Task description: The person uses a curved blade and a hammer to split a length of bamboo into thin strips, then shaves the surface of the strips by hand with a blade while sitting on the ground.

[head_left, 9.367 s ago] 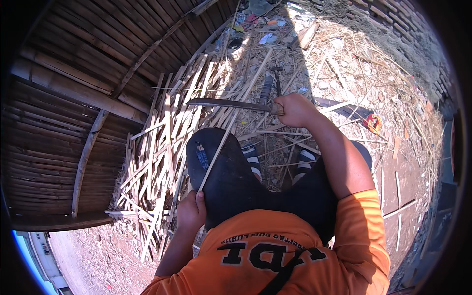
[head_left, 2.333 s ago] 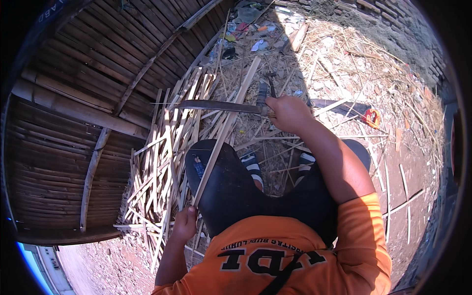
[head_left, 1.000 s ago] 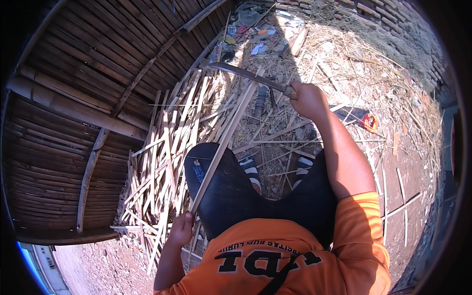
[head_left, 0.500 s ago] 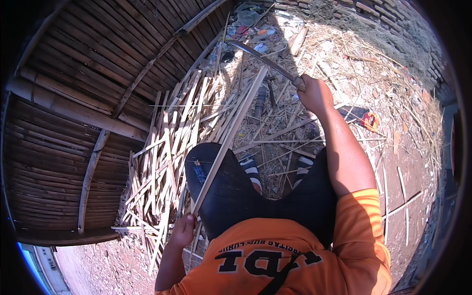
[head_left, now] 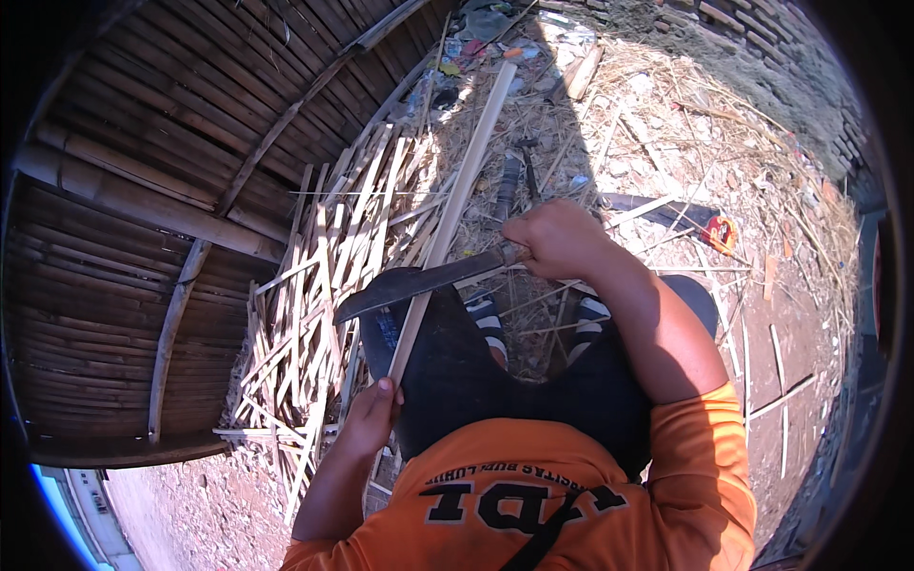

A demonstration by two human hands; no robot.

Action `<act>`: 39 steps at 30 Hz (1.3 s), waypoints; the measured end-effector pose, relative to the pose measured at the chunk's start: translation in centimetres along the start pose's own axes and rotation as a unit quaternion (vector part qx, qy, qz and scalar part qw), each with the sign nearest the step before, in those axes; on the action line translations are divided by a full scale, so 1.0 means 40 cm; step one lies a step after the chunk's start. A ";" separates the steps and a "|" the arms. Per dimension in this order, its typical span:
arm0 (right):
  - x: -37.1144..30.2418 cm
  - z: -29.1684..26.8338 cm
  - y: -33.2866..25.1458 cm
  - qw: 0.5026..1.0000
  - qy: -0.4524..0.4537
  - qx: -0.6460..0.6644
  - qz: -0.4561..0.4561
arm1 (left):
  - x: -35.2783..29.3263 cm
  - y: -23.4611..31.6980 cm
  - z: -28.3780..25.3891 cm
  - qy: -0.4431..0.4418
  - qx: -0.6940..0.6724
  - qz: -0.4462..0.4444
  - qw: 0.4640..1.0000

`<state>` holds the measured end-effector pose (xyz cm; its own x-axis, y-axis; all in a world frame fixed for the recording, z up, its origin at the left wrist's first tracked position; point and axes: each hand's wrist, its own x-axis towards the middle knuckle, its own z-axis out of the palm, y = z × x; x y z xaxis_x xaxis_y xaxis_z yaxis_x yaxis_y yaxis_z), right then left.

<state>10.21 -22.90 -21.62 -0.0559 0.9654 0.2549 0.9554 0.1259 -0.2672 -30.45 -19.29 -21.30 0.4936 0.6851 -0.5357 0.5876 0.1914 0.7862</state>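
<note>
My left hand [head_left: 373, 415] is closed around the near end of a long pale bamboo strip [head_left: 464, 190], which slants up and away over my left thigh. In my right hand [head_left: 557, 238] is the wooden handle of a machete. The dark blade of the machete [head_left: 428, 280] points left and lies across the strip above my left knee; whether its edge bites into the strip I cannot tell. The strip's far end reaches over the littered ground. My fingers hide most of the machete's handle.
A heap of split bamboo strips [head_left: 328, 276] lies to my left, beside a bamboo slat wall [head_left: 114, 247]. Ahead are a hammer [head_left: 530, 162] and a saw with an orange handle [head_left: 722, 235] among shavings. A brick wall [head_left: 752, 43] stands at the far right.
My right hand has brought the machete down and nearer, from beyond the strip's far end to across its middle. The strip has tilted more upright, its far end reaching farther out.
</note>
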 end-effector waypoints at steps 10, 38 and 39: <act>0.005 -0.046 -0.055 0.998 -0.062 -0.008 0.021 | 0.034 0.008 0.032 0.110 0.241 0.137 0.954; 0.020 -0.014 -0.079 0.992 -0.120 0.008 -0.026 | 0.033 -0.011 0.045 0.192 0.317 0.163 0.914; 0.021 -0.019 -0.066 0.994 -0.101 0.028 -0.015 | 0.034 -0.010 0.043 0.188 0.320 0.168 0.913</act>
<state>7.88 -22.60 -20.01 -0.1462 0.9865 0.0739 0.9350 0.1622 -0.3153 -28.91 -19.66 -22.87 0.5304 0.8457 -0.0587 0.7574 -0.4417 0.4809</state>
